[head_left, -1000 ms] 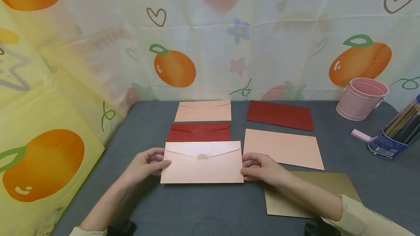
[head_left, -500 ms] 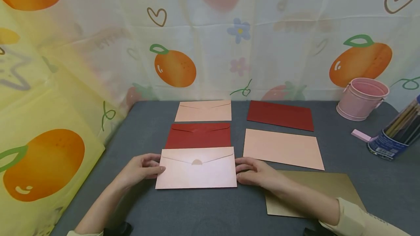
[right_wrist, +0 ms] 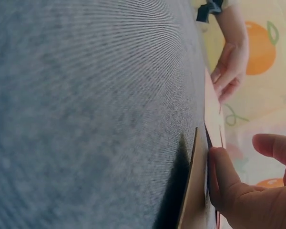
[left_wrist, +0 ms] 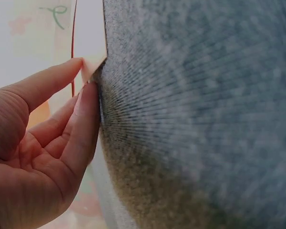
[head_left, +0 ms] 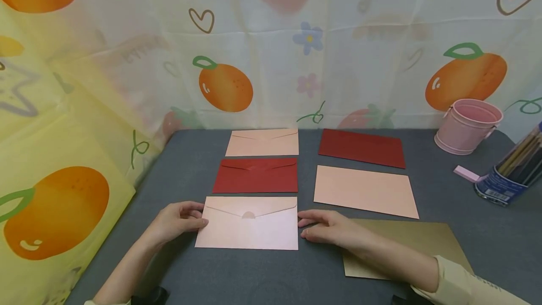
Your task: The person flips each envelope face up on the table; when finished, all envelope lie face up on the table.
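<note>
The pale pink envelope has slid down and to the left over the last second, and the red envelope behind it, partly covered before, now shows whole, with a narrow strip of desk between them. The right hand has let go: its thumb and fingers stand apart, the fingertips at or just beside the envelope's right edge (the head view cannot settle whether they touch). The left hand still pinches the left edge, thumb on top near the corner. So the envelope sits nearest the person, flap side up, in a rough column with the red one and the peach envelope at the back. Its placing looks nearly settled, I judge, with only the left pinch left to release; whether that held edge rests fully flat I cannot tell
</note>
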### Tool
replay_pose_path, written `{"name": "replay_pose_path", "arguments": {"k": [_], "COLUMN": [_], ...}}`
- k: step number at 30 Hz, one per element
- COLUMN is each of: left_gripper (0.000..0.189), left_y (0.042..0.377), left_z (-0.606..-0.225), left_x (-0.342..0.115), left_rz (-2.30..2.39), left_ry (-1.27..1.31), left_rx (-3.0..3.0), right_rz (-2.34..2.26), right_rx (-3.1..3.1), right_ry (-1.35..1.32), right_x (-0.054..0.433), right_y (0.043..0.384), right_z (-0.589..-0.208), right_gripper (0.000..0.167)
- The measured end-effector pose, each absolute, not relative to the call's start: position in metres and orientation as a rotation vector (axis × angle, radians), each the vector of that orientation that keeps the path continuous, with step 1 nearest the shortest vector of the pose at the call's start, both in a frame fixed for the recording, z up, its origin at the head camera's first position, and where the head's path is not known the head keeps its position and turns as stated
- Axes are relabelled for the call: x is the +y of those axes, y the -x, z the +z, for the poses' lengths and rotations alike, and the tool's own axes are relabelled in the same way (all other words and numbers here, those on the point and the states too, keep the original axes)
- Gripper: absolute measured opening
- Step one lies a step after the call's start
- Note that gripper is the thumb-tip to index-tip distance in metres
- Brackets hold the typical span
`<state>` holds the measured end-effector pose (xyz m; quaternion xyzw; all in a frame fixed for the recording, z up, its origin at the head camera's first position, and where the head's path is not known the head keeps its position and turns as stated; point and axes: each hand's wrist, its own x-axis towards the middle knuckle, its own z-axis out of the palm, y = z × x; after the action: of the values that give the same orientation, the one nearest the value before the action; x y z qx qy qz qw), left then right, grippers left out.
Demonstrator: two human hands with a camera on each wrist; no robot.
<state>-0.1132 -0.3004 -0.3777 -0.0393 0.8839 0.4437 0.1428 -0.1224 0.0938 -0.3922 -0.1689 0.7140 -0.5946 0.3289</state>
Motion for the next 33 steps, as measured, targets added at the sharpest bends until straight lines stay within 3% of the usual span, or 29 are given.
{"name": "replay_pose_path", "arguments": {"k": [33], "left_gripper": [0.05], "left_y": [0.1104], "left_z": [-0.377], "left_x": [-0.2921], "left_rz": [1.009], "left_ry": [0.063], "left_rx": [2.788], "right_rz": [-1.648], "right_rx": [1.687], "right_ry": [0.406], "right_x": [0.0979], "right_y": [0.1255], "right_z": [-0.3922], "right_gripper": [0.056]}}
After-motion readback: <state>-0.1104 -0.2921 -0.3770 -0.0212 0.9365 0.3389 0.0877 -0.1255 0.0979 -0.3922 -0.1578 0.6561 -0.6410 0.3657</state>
